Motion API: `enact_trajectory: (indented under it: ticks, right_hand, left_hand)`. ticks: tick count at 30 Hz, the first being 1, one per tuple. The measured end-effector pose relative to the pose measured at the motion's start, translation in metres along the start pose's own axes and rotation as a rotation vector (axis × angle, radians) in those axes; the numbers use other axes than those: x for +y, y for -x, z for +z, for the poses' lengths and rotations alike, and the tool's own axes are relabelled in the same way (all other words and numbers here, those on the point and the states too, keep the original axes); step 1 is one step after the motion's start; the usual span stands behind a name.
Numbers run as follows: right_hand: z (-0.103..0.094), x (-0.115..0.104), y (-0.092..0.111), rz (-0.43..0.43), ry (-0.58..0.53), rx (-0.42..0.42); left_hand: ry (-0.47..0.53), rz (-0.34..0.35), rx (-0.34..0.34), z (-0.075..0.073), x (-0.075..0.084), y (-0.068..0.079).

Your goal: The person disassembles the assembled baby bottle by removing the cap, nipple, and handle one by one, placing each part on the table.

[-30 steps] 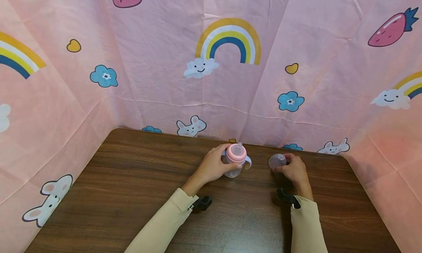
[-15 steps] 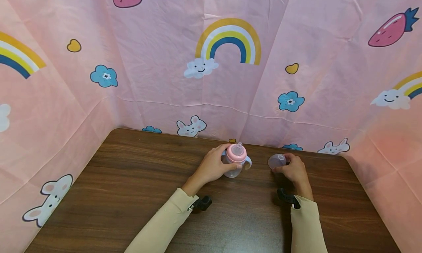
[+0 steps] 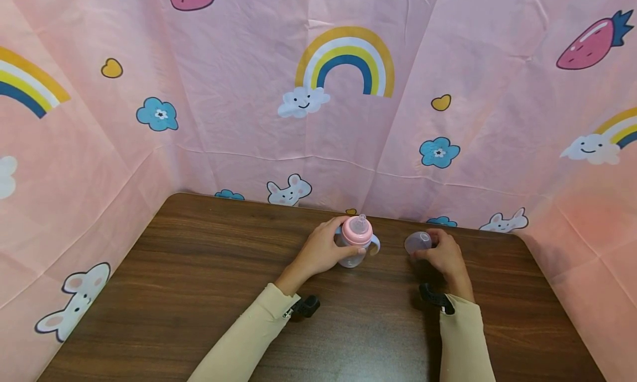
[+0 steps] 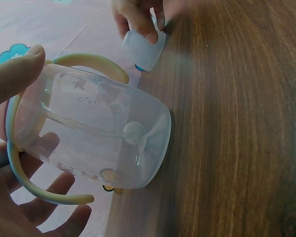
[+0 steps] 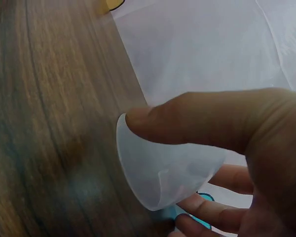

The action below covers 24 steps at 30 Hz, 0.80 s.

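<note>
A clear baby bottle (image 3: 351,258) with a pink collar, a teat on top and two side handles stands upright on the table. My left hand (image 3: 325,250) grips it near the collar, thumb on the near side. In the left wrist view, a straw with a round weight shows inside the bottle (image 4: 98,128), and several fingers spread behind one handle. To the right, my right hand (image 3: 444,255) holds a translucent domed cap (image 3: 418,242) between thumb and fingers. The right wrist view has the rim of the cap (image 5: 158,173) at or close to the tabletop; contact is unclear.
The brown wooden table (image 3: 209,293) reaches a pink patterned cloth (image 3: 239,122) hung behind it and at both sides. Bottle and cap are near the table's back edge, a short gap apart. A black strap (image 3: 436,299) circles the right wrist.
</note>
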State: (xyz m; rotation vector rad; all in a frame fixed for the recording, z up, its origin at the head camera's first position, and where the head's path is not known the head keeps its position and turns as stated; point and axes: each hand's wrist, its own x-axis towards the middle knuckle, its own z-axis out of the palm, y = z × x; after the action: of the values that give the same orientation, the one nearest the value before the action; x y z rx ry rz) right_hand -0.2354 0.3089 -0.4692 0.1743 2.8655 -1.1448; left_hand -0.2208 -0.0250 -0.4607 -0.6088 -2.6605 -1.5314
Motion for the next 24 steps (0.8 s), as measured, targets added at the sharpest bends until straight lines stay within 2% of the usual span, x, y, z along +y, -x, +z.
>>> enact_trajectory:
  ticks: [6,11,17,24]
  right_hand:
    - [-0.004,-0.007,0.003,0.007,-0.05,-0.025]
    - [-0.009,-0.013,0.004,-0.027,-0.035,-0.024]
    - [-0.014,-0.024,0.007,-0.087,0.007,0.023]
    - [-0.021,-0.047,0.018,-0.148,0.025,0.078]
  left_hand:
    - [0.005,0.003,0.002,0.0,0.0,0.0]
    - [0.003,0.003,0.008,0.001,-0.001,-0.001]
    - [0.007,0.004,0.008,0.001,-0.001,0.0]
    - [0.002,0.002,0.012,0.001,-0.001,0.0]
